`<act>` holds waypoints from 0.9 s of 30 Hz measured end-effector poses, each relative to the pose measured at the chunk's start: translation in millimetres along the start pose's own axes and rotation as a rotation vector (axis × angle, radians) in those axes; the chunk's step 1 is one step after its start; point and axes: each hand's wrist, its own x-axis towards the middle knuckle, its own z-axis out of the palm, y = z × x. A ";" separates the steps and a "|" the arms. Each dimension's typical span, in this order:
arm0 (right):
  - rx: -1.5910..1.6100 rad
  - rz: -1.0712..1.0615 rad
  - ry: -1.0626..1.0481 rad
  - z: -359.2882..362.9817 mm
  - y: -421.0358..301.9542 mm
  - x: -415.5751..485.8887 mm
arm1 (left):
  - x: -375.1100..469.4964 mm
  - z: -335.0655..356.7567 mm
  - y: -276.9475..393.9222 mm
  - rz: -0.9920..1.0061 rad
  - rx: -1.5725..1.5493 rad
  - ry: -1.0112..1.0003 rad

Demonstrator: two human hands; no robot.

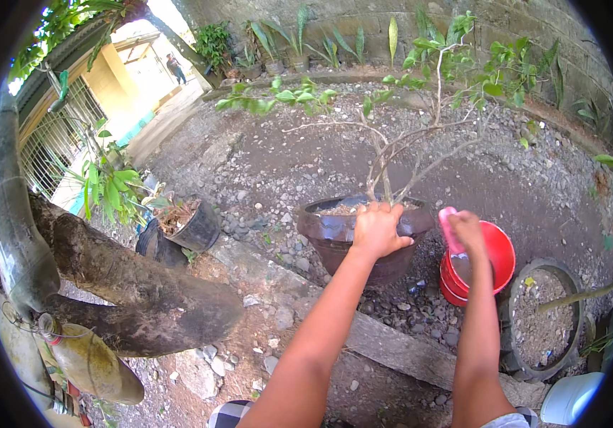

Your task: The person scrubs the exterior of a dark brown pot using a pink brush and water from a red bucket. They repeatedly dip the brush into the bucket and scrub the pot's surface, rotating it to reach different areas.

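Observation:
My left hand (380, 229) rests on the near rim of a large dark brown plant pot (333, 227), fingers at the base of a branching shrub (384, 171) with bare stems and green leaves. A pale, gritty soil (341, 209) fills the pot. My right hand (466, 231) is closed around a pink object (450, 230), possibly a cloth or sponge, at the left rim of a red bucket (501, 257). Liquid shows inside the bucket, which stands just right of the pot.
A concrete curb (392, 342) crosses before me. A round planter (515, 321) stands at right, near a pale blue container (571, 398). At left are a thick trunk (178, 310), hanging plastic bottles (95, 364) and a black pot (197, 230). A person (176, 68) is far off.

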 end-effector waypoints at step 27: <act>-0.167 -0.294 -0.046 73.2 -107.6 -103.2 | 7.5 1.9 -24.0 -0.256 -0.009 0.065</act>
